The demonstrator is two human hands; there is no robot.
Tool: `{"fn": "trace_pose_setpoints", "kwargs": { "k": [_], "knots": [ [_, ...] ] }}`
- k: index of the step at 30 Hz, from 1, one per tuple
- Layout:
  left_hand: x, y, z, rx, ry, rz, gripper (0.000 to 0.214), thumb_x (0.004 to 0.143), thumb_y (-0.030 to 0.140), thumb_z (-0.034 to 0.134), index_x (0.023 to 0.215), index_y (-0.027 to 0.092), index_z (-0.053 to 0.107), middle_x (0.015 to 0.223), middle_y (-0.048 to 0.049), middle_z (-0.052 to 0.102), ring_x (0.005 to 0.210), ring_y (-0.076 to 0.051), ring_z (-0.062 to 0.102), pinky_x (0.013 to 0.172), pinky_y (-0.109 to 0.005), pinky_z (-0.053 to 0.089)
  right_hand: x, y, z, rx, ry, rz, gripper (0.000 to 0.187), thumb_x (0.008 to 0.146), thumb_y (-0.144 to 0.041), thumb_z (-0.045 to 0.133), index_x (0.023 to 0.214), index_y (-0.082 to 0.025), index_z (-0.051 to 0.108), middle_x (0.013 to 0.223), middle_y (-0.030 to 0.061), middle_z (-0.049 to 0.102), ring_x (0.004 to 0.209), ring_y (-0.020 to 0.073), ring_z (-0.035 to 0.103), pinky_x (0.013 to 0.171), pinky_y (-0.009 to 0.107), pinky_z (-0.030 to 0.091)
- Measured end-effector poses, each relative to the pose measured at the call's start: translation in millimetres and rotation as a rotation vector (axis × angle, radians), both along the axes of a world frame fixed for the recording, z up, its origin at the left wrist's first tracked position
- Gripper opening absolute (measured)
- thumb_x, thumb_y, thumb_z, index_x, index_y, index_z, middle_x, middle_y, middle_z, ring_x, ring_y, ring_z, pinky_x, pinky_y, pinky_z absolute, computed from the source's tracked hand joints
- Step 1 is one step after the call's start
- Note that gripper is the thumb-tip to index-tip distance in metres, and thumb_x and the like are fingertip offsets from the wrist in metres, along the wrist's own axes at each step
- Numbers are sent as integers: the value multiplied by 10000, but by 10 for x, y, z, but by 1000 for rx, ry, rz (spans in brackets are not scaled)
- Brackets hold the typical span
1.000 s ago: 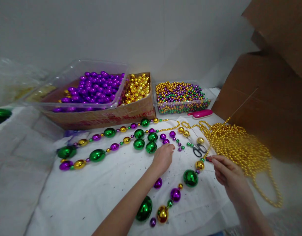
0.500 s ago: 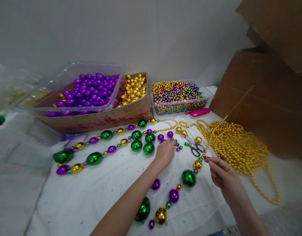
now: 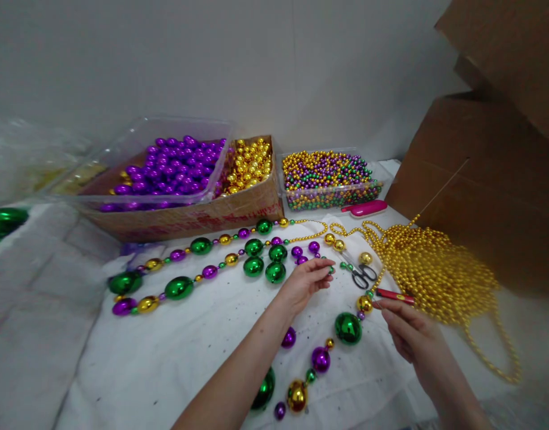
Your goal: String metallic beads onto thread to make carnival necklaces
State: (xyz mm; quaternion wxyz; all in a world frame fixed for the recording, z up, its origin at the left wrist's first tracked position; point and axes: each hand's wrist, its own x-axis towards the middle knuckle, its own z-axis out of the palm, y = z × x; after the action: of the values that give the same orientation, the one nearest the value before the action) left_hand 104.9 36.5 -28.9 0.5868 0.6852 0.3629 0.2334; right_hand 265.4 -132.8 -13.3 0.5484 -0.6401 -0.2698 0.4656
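My left hand point(image 3: 307, 280) hovers palm-up over the white cloth point(image 3: 176, 358), just right of a cluster of green and purple beads point(image 3: 265, 260). Its fingers are pressed together on something too small to name. My right hand point(image 3: 409, 328) pinches a thin red stick point(image 3: 394, 295) at the end of a strand of big beads point(image 3: 321, 358), next to a gold bead point(image 3: 364, 304) and a green one point(image 3: 348, 328). A second long strand of green, gold and purple beads point(image 3: 180, 286) lies to the left.
Small black scissors point(image 3: 361, 273) and a heap of gold bead chain point(image 3: 435, 275) lie on the right. At the back stand a tub of purple beads point(image 3: 167, 164), a cardboard box of gold beads point(image 3: 250, 161), a tray of small mixed beads point(image 3: 328, 173) and a pink tool point(image 3: 364, 208). Cardboard boxes point(image 3: 484, 179) rise at right.
My left hand has lifted off the loose small beads and turned palm-up with its fingers together. My right hand has dropped slightly, showing the red stick's full length.
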Motion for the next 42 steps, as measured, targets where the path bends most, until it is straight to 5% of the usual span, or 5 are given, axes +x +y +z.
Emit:
{"fn": "trace_pose_setpoints", "kwargs": {
  "k": [3, 7, 24, 36, 42],
  "knots": [
    [-312, -90, 73, -613, -523, 183, 237, 825, 108, 545, 1043, 124, 637, 1028, -107, 654, 832, -116, 628, 819, -243, 500, -99, -33, 58, -80, -118, 87, 413, 741, -499, 653, 998, -181, 711, 442, -58, 394, 388, 69, 343, 346, 170, 231],
    [-584, -223, 70, -823, -739, 340, 217, 783, 41, 572, 961, 112, 672, 981, -95, 667, 807, -99, 626, 807, -205, 504, -255, -35, 144, 0, -255, 138, 280, 696, -462, 688, 851, -243, 766, 757, 53, 707, 751, 218, 638, 627, 257, 517],
    [-803, -411, -14, -719, -780, 444, 232, 703, 73, 689, 920, 142, 646, 918, -26, 631, 769, -79, 601, 761, -206, 486, -496, -110, 153, 3, -380, 244, 267, 738, -456, 639, 864, -259, 769, 952, 56, 740, 934, 283, 653, 798, 315, 536],
    [-654, -588, 112, -555, -675, 370, 371, 681, 155, 719, 1030, 183, 597, 927, -23, 630, 785, -93, 578, 743, -225, 449, -853, 151, -68, 102, -192, 272, 258, 795, -432, 609, 696, -194, 588, 529, -44, 455, 488, 113, 437, 445, 213, 351],
    [-631, -586, 163, -396, -493, 354, 202, 772, 321, 649, 833, 130, 679, 1012, -107, 681, 896, -184, 606, 807, -312, 451, -787, 227, -171, 69, -71, 268, 221, 766, -400, 651, 771, -181, 619, 594, -19, 559, 496, 110, 477, 450, 216, 379]
  ]
}}
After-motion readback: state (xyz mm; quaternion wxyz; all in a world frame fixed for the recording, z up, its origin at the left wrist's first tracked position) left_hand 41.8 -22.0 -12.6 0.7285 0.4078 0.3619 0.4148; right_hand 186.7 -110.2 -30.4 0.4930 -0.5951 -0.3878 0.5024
